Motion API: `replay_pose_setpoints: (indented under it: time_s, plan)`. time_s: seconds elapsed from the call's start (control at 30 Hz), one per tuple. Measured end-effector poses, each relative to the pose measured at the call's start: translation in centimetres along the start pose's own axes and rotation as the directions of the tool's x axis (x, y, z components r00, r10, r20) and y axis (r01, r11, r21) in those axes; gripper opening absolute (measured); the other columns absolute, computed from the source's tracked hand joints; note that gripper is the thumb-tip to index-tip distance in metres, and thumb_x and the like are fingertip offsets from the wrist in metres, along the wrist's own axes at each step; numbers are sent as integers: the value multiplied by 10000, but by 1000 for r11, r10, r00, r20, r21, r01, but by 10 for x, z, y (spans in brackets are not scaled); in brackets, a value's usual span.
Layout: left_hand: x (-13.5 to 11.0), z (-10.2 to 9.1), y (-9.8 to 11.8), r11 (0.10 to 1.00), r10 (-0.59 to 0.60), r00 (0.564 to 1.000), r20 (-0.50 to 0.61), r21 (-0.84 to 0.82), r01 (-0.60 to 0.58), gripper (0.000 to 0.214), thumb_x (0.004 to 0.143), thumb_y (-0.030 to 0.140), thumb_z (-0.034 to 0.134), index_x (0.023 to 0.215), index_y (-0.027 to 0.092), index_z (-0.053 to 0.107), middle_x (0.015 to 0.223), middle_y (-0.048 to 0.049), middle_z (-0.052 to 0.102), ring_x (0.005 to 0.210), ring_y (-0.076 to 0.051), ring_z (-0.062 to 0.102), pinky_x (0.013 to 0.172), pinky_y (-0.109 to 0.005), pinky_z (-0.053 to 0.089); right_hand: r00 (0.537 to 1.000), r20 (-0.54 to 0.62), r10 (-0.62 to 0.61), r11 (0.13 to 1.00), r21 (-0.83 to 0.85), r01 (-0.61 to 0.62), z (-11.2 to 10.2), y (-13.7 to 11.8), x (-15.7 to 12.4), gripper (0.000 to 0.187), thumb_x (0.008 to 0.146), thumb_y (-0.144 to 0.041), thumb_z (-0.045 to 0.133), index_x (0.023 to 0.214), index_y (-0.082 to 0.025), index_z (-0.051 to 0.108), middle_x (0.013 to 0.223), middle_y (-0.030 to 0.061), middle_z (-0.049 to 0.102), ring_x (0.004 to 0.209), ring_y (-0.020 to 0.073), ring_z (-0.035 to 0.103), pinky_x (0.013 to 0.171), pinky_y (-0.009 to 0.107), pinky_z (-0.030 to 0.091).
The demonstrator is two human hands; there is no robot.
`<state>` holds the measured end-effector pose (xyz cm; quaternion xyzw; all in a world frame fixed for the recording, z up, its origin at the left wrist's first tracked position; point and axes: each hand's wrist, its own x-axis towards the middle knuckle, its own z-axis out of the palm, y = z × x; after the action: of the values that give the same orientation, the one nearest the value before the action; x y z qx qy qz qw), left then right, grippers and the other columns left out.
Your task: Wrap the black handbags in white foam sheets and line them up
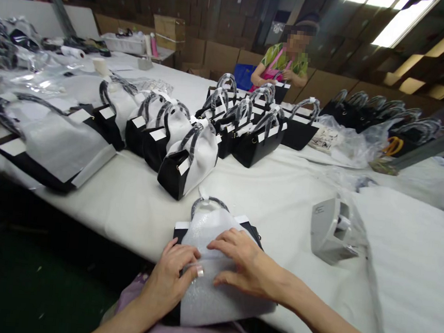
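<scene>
A black handbag [179, 233] lies at the table's front edge, against my lap. A white foam sheet [210, 300] covers most of its upper face, and its wrapped handle [210, 202] points away from me. My left hand [173, 273] rests on the bag's left side, thumb and fingers apart. At its thumb tip is a small shiny whitish piece [200, 271], which looks like tape. My right hand [250, 265] lies spread over the foam sheet, fingers apart, with nothing visible in it. The bag's lower part is mostly hidden under the sheet.
Several sheet-wrapped handbags [189, 158] stand ahead and left; more black handbags [261, 141] stand behind them. A grey tape dispenser [331, 230] is at right, beside a stack of white foam sheets [411, 266]. Across the table, a person [283, 68] handles a bag.
</scene>
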<state>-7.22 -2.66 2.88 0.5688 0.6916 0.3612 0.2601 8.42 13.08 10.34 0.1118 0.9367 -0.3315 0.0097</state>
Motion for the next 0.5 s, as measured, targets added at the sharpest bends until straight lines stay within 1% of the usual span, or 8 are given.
replay_pose_setpoints:
  time_s: [0.07,0.17,0.2,0.3,0.37,0.43,0.5]
  plan:
    - [2,0,0,1000,8,1000,1,-16,-8,101,880,270,502,829,225,577,957,-15,670,939,-197,604,1095,-553,263,997,55,-60,998,25,59,6,-5,12,382,801,-348,673,1154,-221,601,1059,74,603,996,213,534,880,348,418]
    - [4,0,0,999,10,1000,-17,-32,-10,86,880,267,511,871,234,589,933,-10,668,928,-201,600,1093,-555,256,995,36,-94,988,127,89,13,-7,28,212,874,-288,571,1047,-202,658,943,58,628,898,179,566,823,299,438]
    - [4,1,1,999,5,1000,-27,-39,-6,72,872,256,523,882,236,592,926,-8,668,923,-201,598,1093,-553,253,997,19,-78,984,164,74,15,-8,32,182,885,-286,550,977,-196,679,896,51,633,856,170,575,791,283,443]
    - [7,4,2,998,-10,997,-79,-66,5,35,817,188,582,827,222,586,861,0,652,881,-190,593,1083,-518,275,1000,-18,21,969,248,-16,18,-8,41,208,891,-294,534,797,-194,691,789,26,639,740,149,584,701,251,441]
    - [10,7,1,996,-26,992,-122,-87,15,96,754,142,634,751,210,566,803,9,630,845,-180,587,1067,-481,303,996,-40,82,958,279,-68,22,-5,46,205,877,-277,543,749,-193,678,755,15,641,701,144,581,667,243,432]
    - [12,9,-1,993,-60,987,-150,-108,44,189,684,111,685,671,202,521,734,24,597,808,-172,577,1022,-436,354,991,-59,116,955,283,-95,27,-1,50,214,869,-269,539,717,-188,666,731,15,635,687,147,578,648,245,424]
    - [13,9,0,982,-148,975,-168,-140,125,276,621,106,723,661,207,469,716,30,565,783,-172,564,913,-380,428,989,-66,129,959,260,-108,33,3,53,244,872,-289,529,694,-184,657,717,22,621,679,153,572,637,254,418]
